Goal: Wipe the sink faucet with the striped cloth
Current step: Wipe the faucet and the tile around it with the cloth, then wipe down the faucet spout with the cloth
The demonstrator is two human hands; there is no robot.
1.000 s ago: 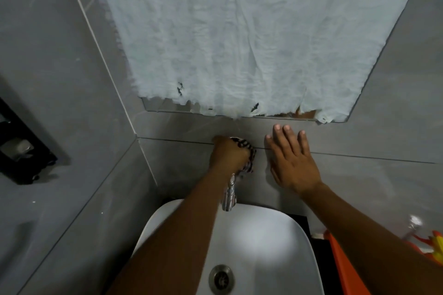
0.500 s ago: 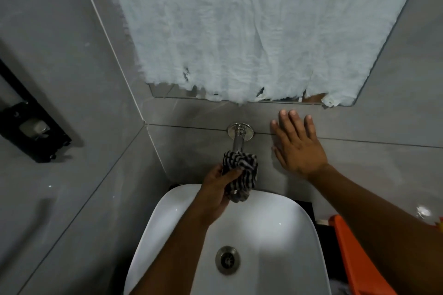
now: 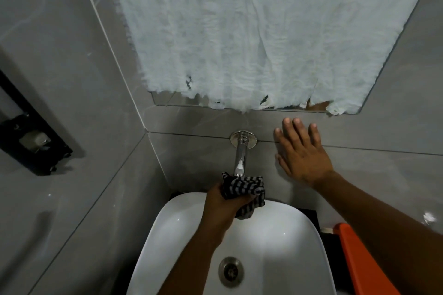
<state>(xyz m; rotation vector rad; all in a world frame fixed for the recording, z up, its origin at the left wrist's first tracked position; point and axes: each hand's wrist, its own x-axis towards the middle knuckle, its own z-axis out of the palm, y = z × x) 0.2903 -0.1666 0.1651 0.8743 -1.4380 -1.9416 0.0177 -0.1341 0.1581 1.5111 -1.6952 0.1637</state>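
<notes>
Striped cloth (image 3: 244,188) bunched in left grip (image 3: 224,206), seemingly over faucet (image 3: 240,158) tip.

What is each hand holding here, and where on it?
Left hand grips the bunched striped cloth around its middle, at the faucet tip. Right hand holds nothing.

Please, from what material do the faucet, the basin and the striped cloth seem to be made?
The wall-mounted faucet looks like polished chromed metal: it mirrors light sharply. The white oval basin looks like glazed ceramic, smooth with soft glossy highlights, though moulded resin is possible. The black-and-grey striped cloth, bunched in the left hand, looks like soft woven or knitted fabric: it folds limply.
</notes>
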